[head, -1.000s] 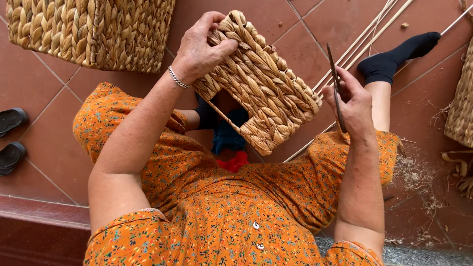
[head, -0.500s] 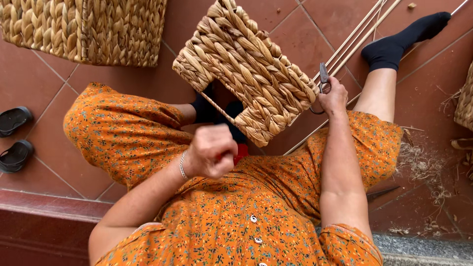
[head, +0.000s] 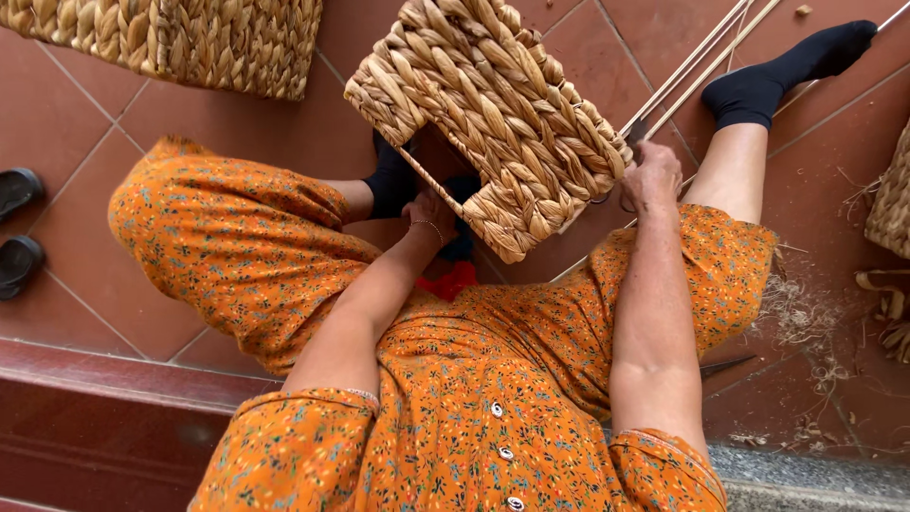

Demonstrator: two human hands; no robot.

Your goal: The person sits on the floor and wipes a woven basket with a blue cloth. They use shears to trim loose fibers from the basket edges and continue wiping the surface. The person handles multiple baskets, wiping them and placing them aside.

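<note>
I sat on the tiled floor (head: 85, 104) with the woven basket (head: 493, 114) tilted over my knees, its open side turned down toward my lap. My right hand (head: 650, 176) was at the right edge of the basket, touching the weave there. Its grip was closed around the scissors (head: 633, 133), of which only a dark part showed just above my fingers. My left hand (head: 428, 214) was under the lower edge of the basket, beside the bare wire frame, and the basket hid most of it, so I cannot tell if this grip was open or closed. A thin bracelet (head: 427, 226) lay on that wrist.

Beyond my right hand, long thin sticks (head: 706, 57) lay on the floor, passing near my foot in its black sock (head: 787, 71). Far from my left hand, at the upper left, stood a larger woven basket (head: 190, 38), and two dark sandals (head: 19, 228) lay well apart at the left. Dry straw scraps (head: 806, 313) were scattered on the floor to the right of my right arm.
</note>
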